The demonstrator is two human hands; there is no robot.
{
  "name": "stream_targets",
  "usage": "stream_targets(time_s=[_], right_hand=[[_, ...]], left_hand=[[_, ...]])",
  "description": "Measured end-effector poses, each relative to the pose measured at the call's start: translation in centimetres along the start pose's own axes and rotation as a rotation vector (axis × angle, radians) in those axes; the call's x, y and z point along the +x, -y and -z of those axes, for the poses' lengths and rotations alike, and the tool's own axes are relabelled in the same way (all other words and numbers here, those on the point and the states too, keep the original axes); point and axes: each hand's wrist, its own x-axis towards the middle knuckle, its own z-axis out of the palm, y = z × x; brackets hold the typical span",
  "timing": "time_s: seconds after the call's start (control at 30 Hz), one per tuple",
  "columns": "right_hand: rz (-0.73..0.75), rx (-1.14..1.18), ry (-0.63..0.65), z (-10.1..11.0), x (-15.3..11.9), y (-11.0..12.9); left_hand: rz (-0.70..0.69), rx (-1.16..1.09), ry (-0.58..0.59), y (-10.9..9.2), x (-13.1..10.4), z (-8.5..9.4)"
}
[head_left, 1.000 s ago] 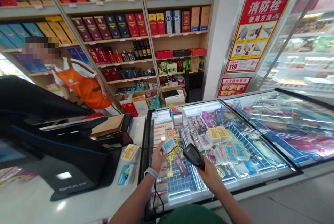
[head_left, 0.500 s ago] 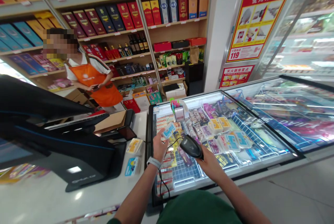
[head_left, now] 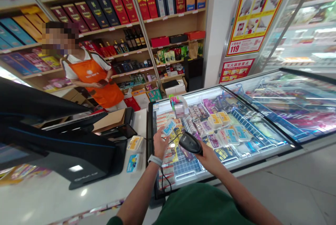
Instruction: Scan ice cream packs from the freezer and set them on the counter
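Note:
My left hand (head_left: 160, 144), with a pale watch on its wrist, holds a small blue-and-white pack (head_left: 169, 127) over the glass-topped freezer. In my right hand (head_left: 208, 158) is a black handheld scanner (head_left: 190, 143), its head pointing left, close to the pack. A black cable runs from near the scanner down past my left wrist. On the white counter to the left lie a yellow-labelled pack (head_left: 135, 143) and a blue-labelled pack (head_left: 133, 163). Similar yellow and blue packs sit farther right at the freezer.
A black checkout terminal (head_left: 91, 162) stands on the counter (head_left: 52, 200) at left. The freezer's frame (head_left: 262, 163) stretches right. Behind the counter a person in an orange apron (head_left: 94, 81) stands before shelves (head_left: 168, 18) of boxes and bottles.
The view has shifted slightly. Both hands keep hold of the pack and the scanner, almost in the same places. The person in the apron has moved their hands a little.

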Motion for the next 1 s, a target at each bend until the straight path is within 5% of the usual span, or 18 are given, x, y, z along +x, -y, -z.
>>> stream_targets(time_s=[1.0], right_hand=[[0.061,-0.011,0.019,0.0,0.11,-0.51]], left_hand=[[-0.012,0.022,-0.015,-0.58,0.01,-0.17]])
